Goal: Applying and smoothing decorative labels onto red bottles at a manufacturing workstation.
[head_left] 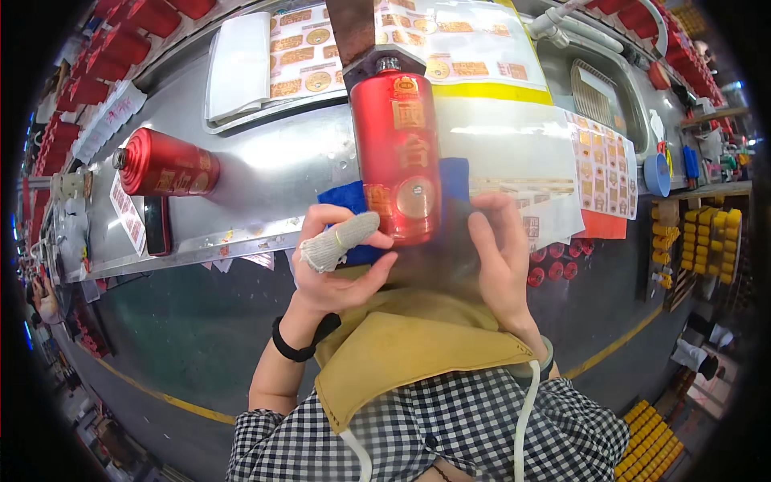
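A red bottle [396,153] with gold markings and a round gold label lies with its capped neck against a dark metal stand [353,36] and its base toward me. Blue cloth [455,181] shows from under it. My left hand [329,261] is at the base's left edge, its covered finger against the bottle and its thumb apart below. That finger wears a grey knitted sleeve [329,247] with a yellowish band. Just right of the base, my right hand [504,257] is apart from the bottle, thumb and fingers bent with a gap between them.
Another red bottle [173,163] lies at left beside a dark phone-like object [157,226]. Gold sticker sheets [305,52] lie behind, more sticker sheets [602,161] at right. A metal sink [590,76] is far right. Red bottles [562,261] stand below the table edge.
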Motion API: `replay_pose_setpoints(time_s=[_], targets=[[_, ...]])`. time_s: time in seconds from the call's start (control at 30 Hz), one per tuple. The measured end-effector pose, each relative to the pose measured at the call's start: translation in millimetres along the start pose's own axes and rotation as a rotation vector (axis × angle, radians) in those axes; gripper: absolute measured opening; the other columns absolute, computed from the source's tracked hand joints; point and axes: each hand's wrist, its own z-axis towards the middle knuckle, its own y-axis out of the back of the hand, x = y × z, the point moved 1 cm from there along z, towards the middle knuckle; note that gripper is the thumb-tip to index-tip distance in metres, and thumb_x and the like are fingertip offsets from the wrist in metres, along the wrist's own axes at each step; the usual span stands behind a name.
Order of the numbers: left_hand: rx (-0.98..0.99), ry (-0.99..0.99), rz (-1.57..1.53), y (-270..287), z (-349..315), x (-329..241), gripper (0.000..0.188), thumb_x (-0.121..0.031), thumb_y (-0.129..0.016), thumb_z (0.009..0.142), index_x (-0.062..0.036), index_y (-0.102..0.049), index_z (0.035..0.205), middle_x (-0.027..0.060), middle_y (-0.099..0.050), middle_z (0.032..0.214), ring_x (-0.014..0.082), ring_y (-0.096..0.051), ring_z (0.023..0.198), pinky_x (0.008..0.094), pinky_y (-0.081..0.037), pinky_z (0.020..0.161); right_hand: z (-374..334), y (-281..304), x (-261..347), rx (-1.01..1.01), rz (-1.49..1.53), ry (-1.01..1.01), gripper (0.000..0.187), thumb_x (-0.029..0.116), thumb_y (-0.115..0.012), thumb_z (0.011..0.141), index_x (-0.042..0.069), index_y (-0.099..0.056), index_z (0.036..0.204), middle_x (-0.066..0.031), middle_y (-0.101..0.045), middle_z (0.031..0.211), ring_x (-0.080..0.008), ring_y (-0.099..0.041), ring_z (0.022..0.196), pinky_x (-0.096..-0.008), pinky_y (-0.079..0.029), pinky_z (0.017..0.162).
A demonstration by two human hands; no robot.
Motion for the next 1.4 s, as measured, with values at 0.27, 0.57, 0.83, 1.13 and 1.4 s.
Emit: replay_pose_setpoints(time_s=[0.27, 0.57, 0.83, 1.13, 1.4], targets=[[-0.256, 0.343, -0.300, -37, 7, -7, 0.066, -0.001, -0.056, 0.095, 0.0042, -0.027, 0.155, 0.0212, -0.035, 0.157, 0.0293, -0.039, 0.143, 0.0443, -0.031, 0.118, 1, -6, 6, 0.030, -0.026, 0.034, 0.021, 0.008, -0.056, 0.105, -0.001, -0.055, 0.124, -0.0052, -0.059, 0.115, -0.0106, -0.056, 0.105, -0.0253, -0.044, 0.094], [-0.009, 0.500, -0.632, -37, 13, -15, 0.074, -0.002, -0.048, 0.104, -0.0022, -0.003, 0.163, 0.0151, -0.015, 0.168, 0.0257, -0.022, 0.154, 0.0397, -0.019, 0.125, 2, -11, 9, 0.061, -0.039, 0.037, 0.021, 0.008, -0.056, 0.105, -0.001, -0.056, 0.123, -0.0056, -0.060, 0.115, -0.0111, -0.056, 0.107, -0.0261, -0.044, 0.096], [0.007, 0.560, -0.815, -31, 14, -14, 0.078, 0.000, -0.046, 0.103, -0.0033, 0.003, 0.164, 0.0158, -0.013, 0.168, 0.0238, -0.020, 0.153, 0.0383, -0.020, 0.124, 0, -13, 13, 0.063, -0.067, 0.045, 0.021, 0.007, -0.058, 0.104, -0.002, -0.056, 0.122, -0.0053, -0.060, 0.115, -0.0111, -0.057, 0.107, -0.0254, -0.045, 0.095], [-0.013, 0.511, -0.755, -36, 12, -12, 0.074, 0.002, -0.046, 0.102, -0.0042, -0.005, 0.164, 0.0139, -0.015, 0.169, 0.0246, -0.019, 0.155, 0.0394, -0.019, 0.125, -4, -13, 20, 0.002, -0.189, 0.101, 0.018, 0.004, -0.065, 0.098, -0.002, -0.062, 0.114, -0.0049, -0.066, 0.101, -0.0107, -0.061, 0.090, -0.0252, -0.049, 0.082], [-0.024, 0.463, -0.861, -30, 8, -9, 0.068, -0.027, -0.038, 0.110, 0.0000, -0.004, 0.163, 0.0152, -0.010, 0.171, 0.0270, -0.015, 0.157, 0.0416, -0.013, 0.127, -8, -27, 29, -0.023, -0.485, 0.298, 0.015, 0.000, -0.075, 0.085, 0.000, -0.068, 0.099, -0.0040, -0.063, 0.083, -0.0115, -0.058, 0.065, -0.0260, -0.043, 0.056]])
